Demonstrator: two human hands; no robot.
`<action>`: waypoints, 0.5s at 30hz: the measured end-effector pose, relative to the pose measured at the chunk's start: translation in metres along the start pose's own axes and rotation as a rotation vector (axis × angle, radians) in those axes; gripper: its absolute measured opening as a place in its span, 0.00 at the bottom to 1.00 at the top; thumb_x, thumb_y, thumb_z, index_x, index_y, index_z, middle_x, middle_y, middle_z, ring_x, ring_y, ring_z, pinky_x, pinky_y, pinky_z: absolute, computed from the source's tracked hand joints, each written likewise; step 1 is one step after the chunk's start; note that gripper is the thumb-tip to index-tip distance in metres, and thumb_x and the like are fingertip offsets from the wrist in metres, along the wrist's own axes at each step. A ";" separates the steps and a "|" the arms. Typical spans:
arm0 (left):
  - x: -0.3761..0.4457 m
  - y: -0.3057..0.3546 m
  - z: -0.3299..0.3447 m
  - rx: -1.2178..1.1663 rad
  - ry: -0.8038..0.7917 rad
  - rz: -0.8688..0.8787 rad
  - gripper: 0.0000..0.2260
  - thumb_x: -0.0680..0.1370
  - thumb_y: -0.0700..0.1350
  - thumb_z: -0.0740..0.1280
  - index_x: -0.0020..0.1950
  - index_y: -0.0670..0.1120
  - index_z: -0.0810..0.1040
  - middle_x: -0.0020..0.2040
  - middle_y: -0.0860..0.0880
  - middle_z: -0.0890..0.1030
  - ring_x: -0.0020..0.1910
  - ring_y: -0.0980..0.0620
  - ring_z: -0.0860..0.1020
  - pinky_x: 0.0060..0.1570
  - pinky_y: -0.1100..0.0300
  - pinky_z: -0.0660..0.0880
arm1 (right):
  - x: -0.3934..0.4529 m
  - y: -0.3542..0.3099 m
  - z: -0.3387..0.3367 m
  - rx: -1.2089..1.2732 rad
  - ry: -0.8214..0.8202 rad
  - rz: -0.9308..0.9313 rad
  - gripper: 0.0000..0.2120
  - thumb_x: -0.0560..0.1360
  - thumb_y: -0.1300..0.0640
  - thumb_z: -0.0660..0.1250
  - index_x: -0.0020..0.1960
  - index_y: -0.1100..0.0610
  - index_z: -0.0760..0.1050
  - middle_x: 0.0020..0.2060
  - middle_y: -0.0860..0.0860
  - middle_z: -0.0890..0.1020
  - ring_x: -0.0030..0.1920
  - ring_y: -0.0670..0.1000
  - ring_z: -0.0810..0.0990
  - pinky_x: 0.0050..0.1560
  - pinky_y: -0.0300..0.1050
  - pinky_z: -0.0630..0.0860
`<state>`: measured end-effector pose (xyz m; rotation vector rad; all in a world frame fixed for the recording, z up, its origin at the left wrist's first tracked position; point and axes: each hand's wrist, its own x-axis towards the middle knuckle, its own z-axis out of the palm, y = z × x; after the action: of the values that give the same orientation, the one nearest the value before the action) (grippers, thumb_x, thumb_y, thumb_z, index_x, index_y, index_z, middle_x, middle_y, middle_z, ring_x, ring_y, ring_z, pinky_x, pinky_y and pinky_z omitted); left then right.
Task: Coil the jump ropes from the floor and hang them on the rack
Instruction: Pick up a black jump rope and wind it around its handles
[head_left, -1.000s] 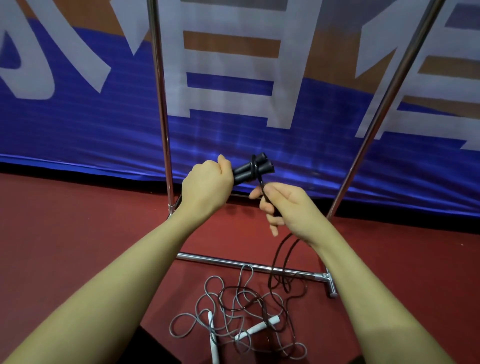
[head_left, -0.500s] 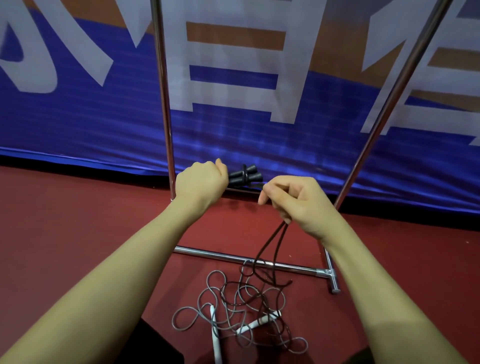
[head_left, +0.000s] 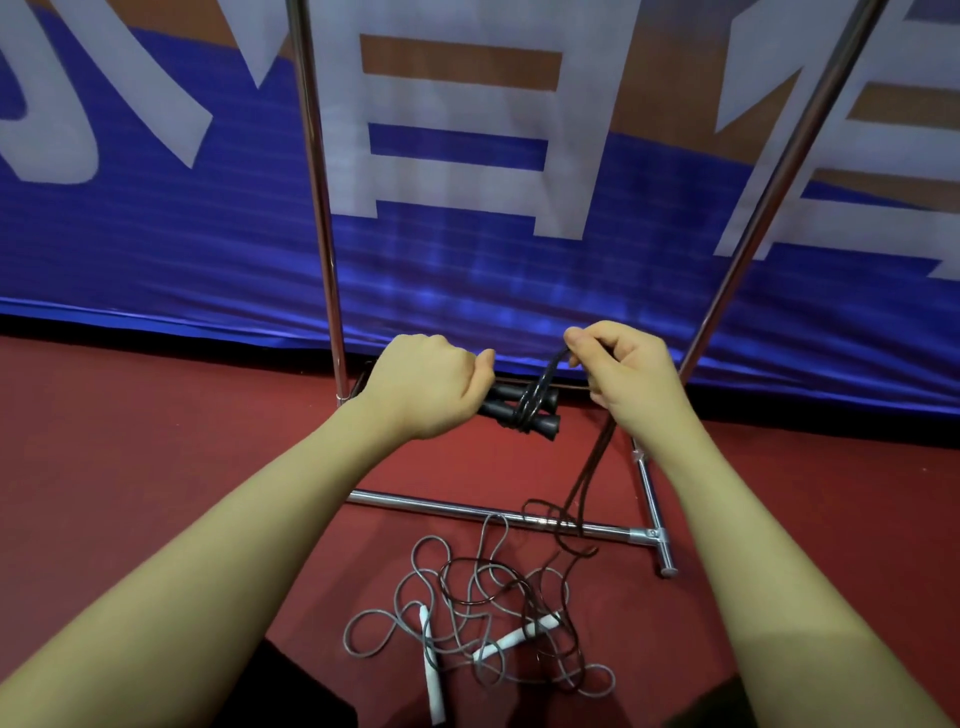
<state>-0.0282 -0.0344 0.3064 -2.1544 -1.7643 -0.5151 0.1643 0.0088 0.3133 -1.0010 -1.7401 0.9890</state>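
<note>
Both hands (head_left: 524, 379) winding dark rope (head_left: 537, 387) round black handles (head_left: 519, 410).

Single head-worn wide-angle view, facing forward and down, close above both forearms; the floor (head_left: 156, 467) and rack (head_left: 322, 208) base lie below, banner (head_left: 156, 234) behind.

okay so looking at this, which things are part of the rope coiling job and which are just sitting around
Part of the job:
- black jump rope handles, gripped by the left hand
- dark cord, pinched by the right hand
- grey jump rope with white handles, on the floor
- metal rack

Just there:
- blue banner
- red floor
</note>
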 end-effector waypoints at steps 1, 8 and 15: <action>-0.001 -0.001 -0.002 -0.015 0.049 0.036 0.21 0.76 0.53 0.43 0.26 0.46 0.59 0.21 0.46 0.66 0.23 0.40 0.70 0.27 0.60 0.50 | 0.000 0.001 0.000 0.052 0.000 0.029 0.15 0.79 0.56 0.63 0.33 0.55 0.72 0.20 0.43 0.65 0.22 0.42 0.59 0.27 0.37 0.59; -0.004 -0.004 -0.017 -0.208 0.237 0.075 0.18 0.78 0.48 0.50 0.27 0.50 0.53 0.19 0.50 0.60 0.18 0.45 0.59 0.27 0.64 0.51 | -0.004 0.005 0.008 0.233 -0.027 0.056 0.16 0.80 0.59 0.60 0.33 0.57 0.70 0.31 0.57 0.65 0.21 0.43 0.59 0.20 0.36 0.62; 0.004 0.010 -0.026 -0.445 0.197 -0.310 0.22 0.78 0.53 0.43 0.26 0.44 0.56 0.22 0.48 0.62 0.31 0.40 0.67 0.35 0.54 0.60 | -0.010 0.002 0.022 0.284 -0.092 0.094 0.17 0.82 0.54 0.54 0.37 0.58 0.72 0.21 0.42 0.63 0.21 0.43 0.59 0.22 0.38 0.59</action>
<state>-0.0199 -0.0451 0.3312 -2.0003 -2.0243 -1.2566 0.1470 -0.0044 0.3016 -0.8706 -1.5815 1.3194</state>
